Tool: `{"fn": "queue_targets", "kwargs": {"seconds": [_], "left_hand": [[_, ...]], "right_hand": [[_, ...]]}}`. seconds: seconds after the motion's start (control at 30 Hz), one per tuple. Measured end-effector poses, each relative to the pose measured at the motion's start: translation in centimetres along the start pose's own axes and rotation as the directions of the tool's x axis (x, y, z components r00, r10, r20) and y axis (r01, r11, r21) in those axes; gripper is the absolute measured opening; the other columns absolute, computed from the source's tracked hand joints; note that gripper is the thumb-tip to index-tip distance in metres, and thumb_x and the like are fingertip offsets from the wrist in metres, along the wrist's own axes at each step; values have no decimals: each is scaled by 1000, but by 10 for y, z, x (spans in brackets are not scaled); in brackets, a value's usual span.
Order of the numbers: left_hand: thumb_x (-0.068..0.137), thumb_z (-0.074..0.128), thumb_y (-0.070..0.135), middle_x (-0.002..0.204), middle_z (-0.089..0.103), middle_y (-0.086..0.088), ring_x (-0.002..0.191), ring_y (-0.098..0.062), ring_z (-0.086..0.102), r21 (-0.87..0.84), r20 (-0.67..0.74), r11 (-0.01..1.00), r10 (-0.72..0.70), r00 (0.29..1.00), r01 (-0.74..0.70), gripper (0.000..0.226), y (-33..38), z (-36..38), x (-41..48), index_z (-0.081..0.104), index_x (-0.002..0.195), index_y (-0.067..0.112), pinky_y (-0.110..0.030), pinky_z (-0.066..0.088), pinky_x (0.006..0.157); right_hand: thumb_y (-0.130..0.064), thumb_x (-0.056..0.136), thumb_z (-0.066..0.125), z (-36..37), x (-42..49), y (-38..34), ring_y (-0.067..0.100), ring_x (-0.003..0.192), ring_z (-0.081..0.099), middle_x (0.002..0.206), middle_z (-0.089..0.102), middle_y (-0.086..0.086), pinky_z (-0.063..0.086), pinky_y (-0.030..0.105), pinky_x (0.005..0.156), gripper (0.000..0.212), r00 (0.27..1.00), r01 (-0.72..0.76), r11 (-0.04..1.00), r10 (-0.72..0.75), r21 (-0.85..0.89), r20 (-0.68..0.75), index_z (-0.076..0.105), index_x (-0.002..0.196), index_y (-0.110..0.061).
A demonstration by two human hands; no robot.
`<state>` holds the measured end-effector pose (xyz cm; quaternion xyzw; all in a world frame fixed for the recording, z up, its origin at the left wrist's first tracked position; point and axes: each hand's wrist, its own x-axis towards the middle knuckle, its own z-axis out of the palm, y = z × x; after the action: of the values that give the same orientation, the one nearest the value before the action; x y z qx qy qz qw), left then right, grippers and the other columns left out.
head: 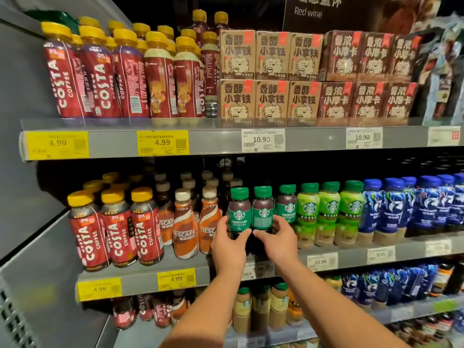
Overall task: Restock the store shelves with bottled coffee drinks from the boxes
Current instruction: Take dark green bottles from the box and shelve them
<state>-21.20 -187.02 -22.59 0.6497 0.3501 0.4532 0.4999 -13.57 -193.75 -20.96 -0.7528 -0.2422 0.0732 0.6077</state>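
i see my left hand (229, 246) curled round the low part of one green-cap bottle (239, 212), with the thumb on one side and the fingers on the other. my right hand (280, 241) holds a second green-cap bottle (263, 209) the same way. the tops of the two bottles stick up above my hands, side by side and very close together. both stand straight up, with the long way going up and down and the green caps on top. the bottle in my left hand shows its "americano" word to me. the one in my right hand is turned, so i see small print. the bottoms are hidden behind my hands, so i cannot tell if they rest on the middle shelf (140, 280). just left of my left hand stand the orange nescafe bottles (184, 229). just right of my right hand is one more dark bottle with a green cap (286, 207), and past it are the light green bottles (329, 209). all of those stand up too.
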Motion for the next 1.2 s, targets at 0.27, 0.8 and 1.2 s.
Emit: {"fn": "queue_targets", "kwargs": {"seconds": [0.27, 0.8, 1.2], "left_hand": [[87, 66, 23, 134, 45, 1, 124, -17, 44, 101, 1, 995, 10, 1000, -10, 63, 0, 0, -8, 38, 144, 30, -30, 38, 102], [87, 67, 27, 122, 52, 0, 105, -15, 53, 198, -43, 980, -12, 999, 21, 50, 7, -8, -14, 49, 132, 18, -27, 44, 81], [88, 52, 27, 99, 63, 0, 92, -22, 59, 725, 383, 600, 56, 922, -338, 11, 42, -83, -13, 59, 94, 21, -33, 51, 77]], "right_hand": [[-15, 76, 77, 7, -14, 0, 14, 99, 56, 102, 64, -2, 44, 26, 88, 40, 985, 91, 995, -97, -44, -146, 65, 114, -18], [-20, 78, 77, 1, -16, 2, 17, 89, 57, 99, 62, 3, 43, 27, 77, 43, 974, -102, 995, 98, -7, -203, 59, 115, -10], [-32, 87, 55, -18, -60, -41, 25, 101, 62, 107, 66, 3, 46, 29, 74, 24, 977, 149, 591, 34, -793, 209, 63, 105, -19]]}}
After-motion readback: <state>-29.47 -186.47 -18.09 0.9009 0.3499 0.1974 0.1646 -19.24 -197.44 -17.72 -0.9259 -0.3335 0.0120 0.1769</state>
